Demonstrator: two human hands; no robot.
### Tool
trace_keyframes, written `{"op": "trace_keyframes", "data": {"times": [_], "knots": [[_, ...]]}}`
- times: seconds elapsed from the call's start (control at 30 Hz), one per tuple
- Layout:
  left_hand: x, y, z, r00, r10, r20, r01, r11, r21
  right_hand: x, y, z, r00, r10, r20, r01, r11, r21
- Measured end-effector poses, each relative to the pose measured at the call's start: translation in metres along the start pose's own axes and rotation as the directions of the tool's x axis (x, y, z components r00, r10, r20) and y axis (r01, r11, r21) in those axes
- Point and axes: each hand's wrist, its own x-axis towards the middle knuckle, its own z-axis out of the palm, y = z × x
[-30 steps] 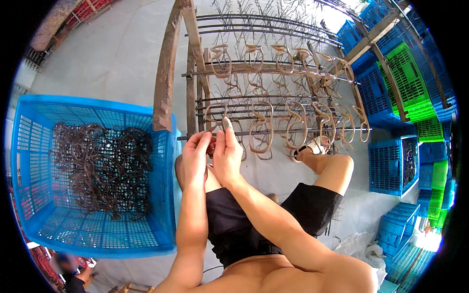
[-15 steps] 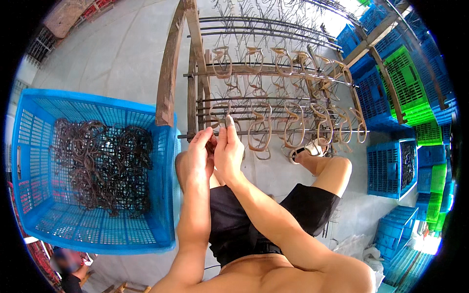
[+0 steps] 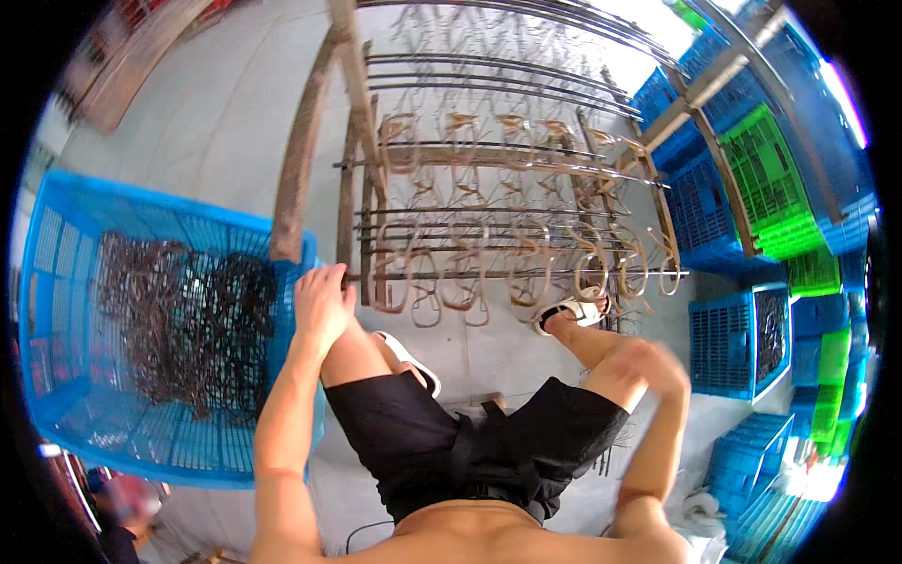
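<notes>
My left hand (image 3: 322, 305) is closed around the left end of a thin dark rod (image 3: 507, 274) on the wooden rack, hiding the rod's tip. Tan, curved loop-shaped pieces (image 3: 460, 291) hang in a row along this rod; their exact kind is unclear. My right hand (image 3: 650, 367) is over my right knee, smeared by motion, so its fingers do not show clearly. Close to the left hand stands a large blue plastic crate (image 3: 160, 461), holding a tangle of dark, thin curved pieces (image 3: 188, 320).
The rack's wooden post (image 3: 303, 160) rises between the crate and the rods. Higher rods (image 3: 507, 85) carry more thin pieces. Blue and green crates (image 3: 766, 179) are stacked at the right, with a filled blue crate (image 3: 738, 338) nearer. Another person (image 3: 127, 512) is at the lower left.
My hands, which were together at the rod's left part, have parted. The left moved left to the rod's end; the right swung back to my right knee. The view shifted slightly.
</notes>
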Motion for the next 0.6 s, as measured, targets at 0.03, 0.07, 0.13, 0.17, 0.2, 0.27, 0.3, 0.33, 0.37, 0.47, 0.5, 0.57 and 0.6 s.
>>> {"op": "trace_keyframes", "data": {"times": [0.03,0.07,0.13,0.17,0.2,0.27,0.3,0.33,0.37,0.47,0.5,0.57,0.6], "knots": [[0.002,0.005,0.0,0.999,0.044,0.006,-0.044,0.996,0.084,-0.004,0.013,-0.044,0.847,-0.274,-0.456,-0.013,0.846,-0.533],[0.003,0.0,0.006,0.993,0.109,-0.054,-0.103,0.99,0.093,-0.009,0.022,-0.086,0.543,-0.434,-0.719,-0.328,0.679,-0.657],[0.009,0.002,0.016,0.989,0.13,-0.069,-0.12,0.984,0.134,0.017,0.031,-0.125,0.362,-0.626,-0.691,-0.374,0.582,-0.722],[0.013,0.007,0.018,0.997,0.074,-0.032,-0.067,0.982,0.175,0.035,0.028,-0.143,0.39,-0.697,-0.602,-0.416,0.45,-0.791],[0.011,0.005,0.015,0.989,0.144,-0.034,-0.133,0.965,0.228,0.05,0.009,-0.132,0.404,-0.795,-0.452,-0.336,0.33,-0.882],[0.016,0.003,0.026,0.983,0.185,0.007,-0.18,0.948,0.261,0.074,0.026,-0.162,0.398,-0.849,-0.349,-0.41,0.176,-0.895],[0.015,0.005,0.025,0.982,0.188,0.014,-0.185,0.942,0.281,0.078,0.021,-0.167,0.463,-0.808,-0.364,-0.441,0.146,-0.886],[0.012,0.005,0.019,0.981,0.194,0.0,-0.187,0.942,0.279,0.081,0.029,-0.175,0.473,-0.806,-0.356,-0.419,0.15,-0.895],[0.008,0.004,0.013,0.981,0.191,-0.03,-0.176,0.946,0.273,0.085,0.037,-0.187,0.477,-0.813,-0.333,-0.396,0.139,-0.907],[-0.006,0.027,-0.038,0.949,0.255,-0.186,-0.189,0.932,0.31,0.035,-0.003,-0.163,0.315,-0.867,-0.387,-0.333,0.281,-0.9],[-0.02,0.045,-0.072,0.928,0.284,-0.242,-0.194,0.922,0.335,0.008,-0.002,-0.168,0.212,-0.901,-0.378,-0.308,0.305,-0.901],[-0.042,0.074,-0.135,0.913,0.249,-0.323,-0.199,0.963,0.181,-0.04,-0.002,-0.176,0.122,-0.905,-0.408,-0.308,0.357,-0.882],[-0.038,0.081,-0.17,0.869,0.332,-0.367,-0.254,0.935,0.246,-0.059,-0.018,-0.161,0.008,-0.931,-0.365,-0.35,0.339,-0.873]]}}
